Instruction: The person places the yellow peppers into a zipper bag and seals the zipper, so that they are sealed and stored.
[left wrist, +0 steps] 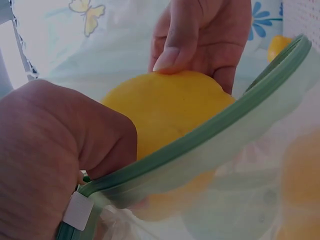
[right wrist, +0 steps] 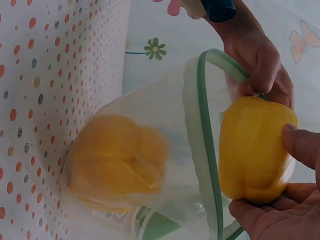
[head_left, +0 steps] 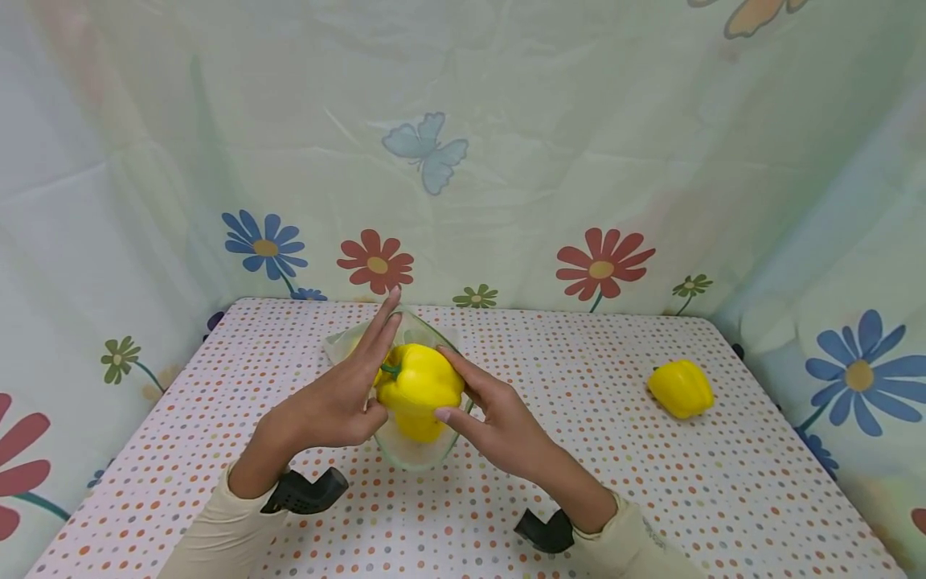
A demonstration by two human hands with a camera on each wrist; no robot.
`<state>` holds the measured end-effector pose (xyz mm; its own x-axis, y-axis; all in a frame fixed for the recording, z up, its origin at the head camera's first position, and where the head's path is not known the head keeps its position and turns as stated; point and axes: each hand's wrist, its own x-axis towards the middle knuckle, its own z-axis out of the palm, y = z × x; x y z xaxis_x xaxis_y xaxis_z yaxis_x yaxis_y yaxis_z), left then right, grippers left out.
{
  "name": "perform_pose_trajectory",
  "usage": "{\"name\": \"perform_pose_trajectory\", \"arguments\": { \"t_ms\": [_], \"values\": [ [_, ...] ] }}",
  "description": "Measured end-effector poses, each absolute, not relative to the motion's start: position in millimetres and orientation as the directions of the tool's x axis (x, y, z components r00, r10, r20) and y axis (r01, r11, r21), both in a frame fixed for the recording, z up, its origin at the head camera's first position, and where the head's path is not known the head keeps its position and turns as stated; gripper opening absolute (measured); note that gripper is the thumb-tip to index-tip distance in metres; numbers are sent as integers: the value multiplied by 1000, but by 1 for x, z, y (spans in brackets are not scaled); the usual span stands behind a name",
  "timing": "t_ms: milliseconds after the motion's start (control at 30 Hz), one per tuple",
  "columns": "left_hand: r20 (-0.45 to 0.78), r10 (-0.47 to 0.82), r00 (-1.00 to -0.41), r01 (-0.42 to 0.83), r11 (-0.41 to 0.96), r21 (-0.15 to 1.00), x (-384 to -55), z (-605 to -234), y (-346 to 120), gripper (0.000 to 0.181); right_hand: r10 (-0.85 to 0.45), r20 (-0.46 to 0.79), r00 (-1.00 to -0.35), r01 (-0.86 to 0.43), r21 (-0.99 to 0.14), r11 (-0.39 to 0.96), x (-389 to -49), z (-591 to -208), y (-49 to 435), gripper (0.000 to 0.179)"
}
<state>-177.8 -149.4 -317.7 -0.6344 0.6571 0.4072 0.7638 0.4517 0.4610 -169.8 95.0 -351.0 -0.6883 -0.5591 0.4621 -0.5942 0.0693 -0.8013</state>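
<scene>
My right hand (head_left: 499, 410) grips a yellow bell pepper (head_left: 421, 379) between thumb and fingers, at the mouth of a clear zip bag with a green rim (right wrist: 205, 125). The pepper's green stem points toward my left hand (head_left: 343, 386). That hand holds the bag's rim, its thumb bent over the edge and its other fingers stretched up along the side, as the left wrist view also shows. Through the bag's cloudy wall in the right wrist view, more yellow pepper (right wrist: 117, 162) shows at the bottom, blurred by the plastic.
Another yellow bell pepper (head_left: 682, 389) lies on the right side of the table. A dotted cloth (head_left: 579, 362) covers the table. A curtain (head_left: 506, 185) printed with flowers and butterflies hangs behind and at both sides.
</scene>
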Motion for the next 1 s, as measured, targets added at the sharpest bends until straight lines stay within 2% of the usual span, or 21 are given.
{"name": "perform_pose_trajectory", "arguments": {
  "t_ms": [233,467,833,1000],
  "values": [
    [411,656,-633,767,459,449,-177,-317,-150,103,-545,461,-700,-628,-761,162,-173,-354,90,70],
    [418,649,-635,765,457,453,-177,-317,-150,104,-497,513,-700,-692,-658,296,-175,-358,88,71],
    [465,672,-576,815,432,386,-178,-317,-149,102,-455,574,-681,-719,-644,262,-172,-361,75,64],
    [467,684,-561,824,408,393,-178,-317,-149,105,-451,579,-679,-726,-621,296,-176,-362,70,62]
  ]
}}
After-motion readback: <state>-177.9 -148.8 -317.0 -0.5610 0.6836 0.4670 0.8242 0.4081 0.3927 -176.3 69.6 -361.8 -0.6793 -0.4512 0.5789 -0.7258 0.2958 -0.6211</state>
